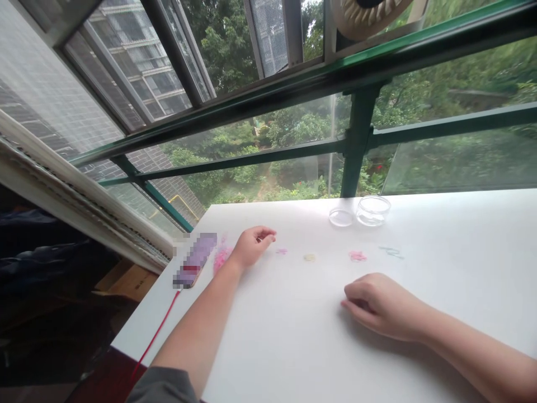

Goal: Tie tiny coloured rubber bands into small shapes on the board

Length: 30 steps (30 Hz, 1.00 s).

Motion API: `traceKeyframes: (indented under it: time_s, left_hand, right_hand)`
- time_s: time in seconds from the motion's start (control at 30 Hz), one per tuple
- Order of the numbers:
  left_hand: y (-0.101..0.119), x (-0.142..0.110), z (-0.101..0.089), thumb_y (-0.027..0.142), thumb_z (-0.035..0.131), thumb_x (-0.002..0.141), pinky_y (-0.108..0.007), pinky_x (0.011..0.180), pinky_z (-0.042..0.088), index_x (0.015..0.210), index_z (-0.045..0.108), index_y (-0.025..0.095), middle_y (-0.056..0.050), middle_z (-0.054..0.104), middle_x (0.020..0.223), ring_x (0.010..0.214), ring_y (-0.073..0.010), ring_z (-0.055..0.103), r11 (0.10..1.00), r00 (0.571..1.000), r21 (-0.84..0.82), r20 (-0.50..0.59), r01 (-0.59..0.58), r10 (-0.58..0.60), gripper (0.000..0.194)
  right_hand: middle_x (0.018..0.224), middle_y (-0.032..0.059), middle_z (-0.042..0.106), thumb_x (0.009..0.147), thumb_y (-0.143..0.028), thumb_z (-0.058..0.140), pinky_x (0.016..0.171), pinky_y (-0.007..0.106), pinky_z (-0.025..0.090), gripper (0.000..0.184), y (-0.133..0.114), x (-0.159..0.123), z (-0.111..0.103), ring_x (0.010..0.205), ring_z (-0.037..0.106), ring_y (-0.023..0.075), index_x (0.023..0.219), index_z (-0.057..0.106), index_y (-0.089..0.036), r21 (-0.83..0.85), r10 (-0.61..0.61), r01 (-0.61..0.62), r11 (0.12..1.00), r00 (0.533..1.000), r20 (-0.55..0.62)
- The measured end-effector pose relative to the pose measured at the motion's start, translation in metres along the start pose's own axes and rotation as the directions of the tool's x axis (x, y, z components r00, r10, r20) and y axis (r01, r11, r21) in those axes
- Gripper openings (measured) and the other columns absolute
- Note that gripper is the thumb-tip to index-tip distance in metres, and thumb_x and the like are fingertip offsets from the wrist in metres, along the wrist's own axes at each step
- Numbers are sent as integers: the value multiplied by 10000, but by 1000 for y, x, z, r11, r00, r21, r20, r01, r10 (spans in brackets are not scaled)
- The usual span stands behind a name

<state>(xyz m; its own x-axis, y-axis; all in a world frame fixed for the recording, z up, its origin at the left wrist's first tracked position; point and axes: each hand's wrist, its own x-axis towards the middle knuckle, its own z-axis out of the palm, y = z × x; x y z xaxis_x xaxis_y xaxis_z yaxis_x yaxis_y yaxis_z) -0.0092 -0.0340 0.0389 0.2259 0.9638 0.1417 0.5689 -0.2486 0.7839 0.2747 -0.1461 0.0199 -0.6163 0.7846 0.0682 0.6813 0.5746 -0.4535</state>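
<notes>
My left hand (253, 244) rests on the white table (461, 252) with its fingers curled loosely, close to a heap of pink bits (221, 257). My right hand (377, 305) lies nearer to me, fingers folded under; nothing shows in it. Between the hands lie small piles in a row: a purple-pink pile (281, 251), a yellow pile (309, 257), a pink pile (357, 256) and thin green pieces (391, 252). Whether the left fingers hold anything is too small to see.
A clear round container (373, 210) and its flat lid (341, 217) stand at the table's far edge by the window. A phone (194, 261) with a red cable (157, 331) lies at the left edge. Green window frames (356, 140) stand behind.
</notes>
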Motion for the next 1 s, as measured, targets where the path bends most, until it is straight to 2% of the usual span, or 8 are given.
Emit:
traceKeyframes:
  time_s: [0.17, 0.4, 0.57, 0.63, 0.73, 0.8, 0.87, 1.0]
  left_hand:
    - [-5, 0, 4, 348, 615, 745, -222, 627, 467, 907, 703, 134, -58, 708, 809, 665, -124, 604, 1000, 999, -20, 50, 13, -12, 282]
    - [-8, 1, 3, 317, 595, 747, -216, 619, 453, 840, 681, 121, -51, 691, 776, 651, -115, 584, 1000, 999, -7, 32, -13, 14, 233]
    - [15, -13, 16, 280, 554, 762, -212, 587, 427, 760, 672, 145, -25, 677, 699, 621, -111, 569, 989, 993, 90, 21, -119, 118, 180]
    - [31, -27, 31, 227, 545, 749, -214, 610, 428, 724, 667, 159, -12, 672, 673, 622, -107, 577, 962, 967, 107, 86, -250, 242, 143]
    - [50, -47, 58, 173, 556, 701, -209, 618, 441, 698, 655, 165, -4, 668, 659, 611, -102, 583, 900, 878, 29, 235, -435, 417, 100]
    - [55, -56, 72, 165, 563, 680, -214, 619, 449, 689, 651, 168, -1, 662, 637, 596, -105, 577, 866, 829, -4, 285, -500, 481, 89]
    - [56, -60, 80, 157, 561, 671, -216, 605, 448, 673, 642, 168, 2, 656, 620, 581, -105, 571, 855, 811, -21, 304, -519, 500, 82]
    - [54, -59, 81, 139, 552, 673, -203, 593, 445, 668, 634, 165, 7, 648, 610, 574, -96, 577, 867, 816, -59, 313, -495, 487, 86]
  right_hand:
    - [486, -34, 332, 821, -217, 432, 507, 254, 205, 306, 0, 0, 0, 471, 221, 111, 568, 263, -197, -26, 11, -11, 1000, 1000, 13]
    - [492, -33, 344, 833, -232, 414, 512, 254, 221, 301, 2, 0, 2, 474, 242, 111, 572, 268, -198, -44, 15, -14, 999, 999, 30]
    - [524, -28, 404, 817, -217, 450, 512, 245, 260, 248, -3, -1, 0, 493, 295, 106, 593, 346, -197, 68, 51, -49, 996, 998, -33]
    - [565, -25, 453, 825, -225, 454, 521, 232, 292, 172, -9, -1, -1, 516, 350, 108, 663, 401, -198, 160, 111, -100, 982, 992, -60]
    - [598, -26, 491, 841, -248, 460, 517, 222, 314, 74, -16, -2, -2, 527, 394, 109, 790, 451, -196, 276, 159, -131, 952, 984, -83]
    - [601, -23, 500, 847, -250, 458, 510, 221, 314, 80, -18, -2, 0, 528, 401, 109, 792, 460, -192, 296, 142, -107, 949, 985, -98]
    - [606, -16, 513, 852, -235, 448, 513, 222, 318, 105, -18, -2, 2, 532, 408, 110, 759, 466, -191, 289, 119, -84, 954, 987, -105]
    - [612, -11, 529, 857, -201, 431, 525, 224, 326, 121, -16, -1, 5, 534, 417, 109, 752, 490, -189, 287, 100, -64, 956, 989, -111]
